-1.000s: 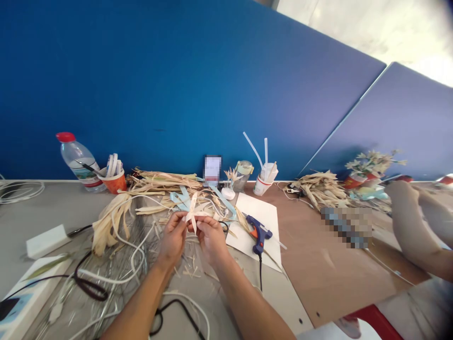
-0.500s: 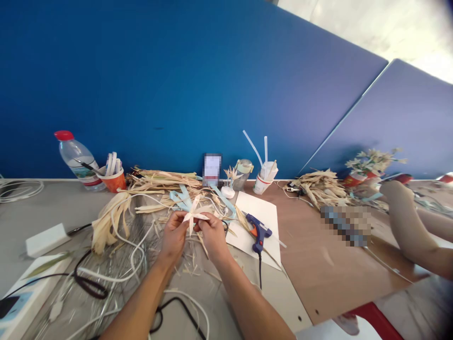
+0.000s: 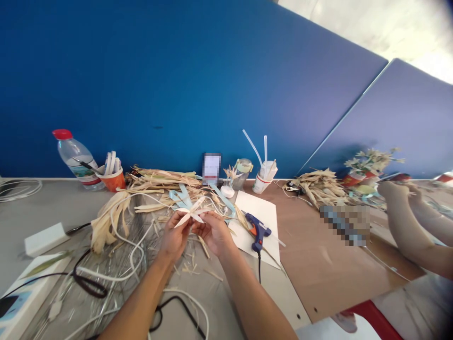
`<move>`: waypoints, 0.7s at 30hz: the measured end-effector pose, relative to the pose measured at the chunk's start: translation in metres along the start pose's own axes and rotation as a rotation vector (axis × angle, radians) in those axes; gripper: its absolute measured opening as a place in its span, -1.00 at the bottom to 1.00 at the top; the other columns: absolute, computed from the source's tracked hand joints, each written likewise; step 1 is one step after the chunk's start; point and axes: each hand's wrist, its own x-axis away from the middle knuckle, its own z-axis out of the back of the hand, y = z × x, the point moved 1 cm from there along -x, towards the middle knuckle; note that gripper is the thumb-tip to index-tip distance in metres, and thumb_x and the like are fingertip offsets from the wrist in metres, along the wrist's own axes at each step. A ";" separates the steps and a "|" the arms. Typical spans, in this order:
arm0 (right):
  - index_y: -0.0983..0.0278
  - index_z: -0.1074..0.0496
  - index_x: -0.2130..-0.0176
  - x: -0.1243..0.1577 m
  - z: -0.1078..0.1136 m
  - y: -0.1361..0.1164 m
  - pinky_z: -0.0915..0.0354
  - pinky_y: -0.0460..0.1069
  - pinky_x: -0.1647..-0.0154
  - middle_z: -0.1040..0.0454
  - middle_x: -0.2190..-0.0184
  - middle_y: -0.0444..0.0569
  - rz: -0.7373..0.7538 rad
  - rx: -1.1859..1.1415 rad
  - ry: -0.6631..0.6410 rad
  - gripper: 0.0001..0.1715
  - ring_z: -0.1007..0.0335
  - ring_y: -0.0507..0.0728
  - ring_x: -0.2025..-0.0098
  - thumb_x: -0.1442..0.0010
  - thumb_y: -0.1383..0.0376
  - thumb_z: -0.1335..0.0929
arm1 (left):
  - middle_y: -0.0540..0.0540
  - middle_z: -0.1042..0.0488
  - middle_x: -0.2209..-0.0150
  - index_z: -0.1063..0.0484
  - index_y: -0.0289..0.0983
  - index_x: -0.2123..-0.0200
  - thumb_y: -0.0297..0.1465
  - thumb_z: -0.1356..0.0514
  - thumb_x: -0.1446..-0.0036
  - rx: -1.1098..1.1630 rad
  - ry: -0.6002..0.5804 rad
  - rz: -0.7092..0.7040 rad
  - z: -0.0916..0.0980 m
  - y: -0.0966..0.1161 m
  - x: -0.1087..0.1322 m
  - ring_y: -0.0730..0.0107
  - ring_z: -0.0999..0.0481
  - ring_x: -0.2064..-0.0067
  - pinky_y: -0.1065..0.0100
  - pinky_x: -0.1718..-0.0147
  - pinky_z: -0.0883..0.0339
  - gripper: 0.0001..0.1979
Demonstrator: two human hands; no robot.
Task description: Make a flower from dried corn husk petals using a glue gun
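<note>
A pale corn-husk flower (image 3: pixel 191 214) with several pointed petals is held between my two hands above the cluttered table. My left hand (image 3: pixel 175 236) pinches it from the left, thumb and fingers closed at its base. From the other side my right hand (image 3: pixel 213 233) grips it with curled fingers near the petals. The underside of the flower is hidden by my fingers. To the right, a blue glue gun (image 3: pixel 259 231) lies on a white sheet (image 3: pixel 271 212). Light-blue ribbon (image 3: pixel 181 198) and dried husk strips (image 3: pixel 166 179) lie just beyond my hands.
A water bottle (image 3: pixel 78 158), an orange cup (image 3: pixel 112 179), a phone (image 3: pixel 211 167) and a paper cup with straws (image 3: pixel 262 183) stand along the blue partition. Cables (image 3: pixel 132 259) and a power strip (image 3: pixel 31 288) lie at left. Another person's arm (image 3: pixel 406 226) reaches in at right.
The flower has turned and tilted between my hands, so its petals now point differently. My right-hand fingers have shifted their hold slightly. The other person's arms at right have moved a little.
</note>
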 end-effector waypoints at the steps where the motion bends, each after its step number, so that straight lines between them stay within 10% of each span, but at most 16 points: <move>1: 0.32 -0.44 0.43 0.001 0.000 -0.001 -0.35 -0.11 0.49 -0.51 0.56 -0.11 0.003 -0.008 -0.021 -0.86 -0.39 -0.01 0.60 0.13 0.35 -0.40 | 0.01 -0.47 0.48 -0.47 -0.28 0.49 -0.46 -0.32 0.13 -0.006 0.005 0.006 0.000 0.000 0.000 0.51 -0.42 0.41 0.48 0.36 -0.30 -0.91; 21: 0.32 -0.42 0.58 0.005 0.001 -0.009 -0.36 -0.09 0.44 -0.42 0.63 -0.17 0.104 0.170 0.151 -0.85 -0.30 -0.03 0.58 0.11 0.30 -0.44 | 0.06 -0.43 0.53 -0.42 -0.26 0.46 -0.33 -0.32 0.13 -0.300 0.022 -0.027 0.009 -0.005 0.000 0.46 -0.36 0.46 0.43 0.40 -0.22 -0.84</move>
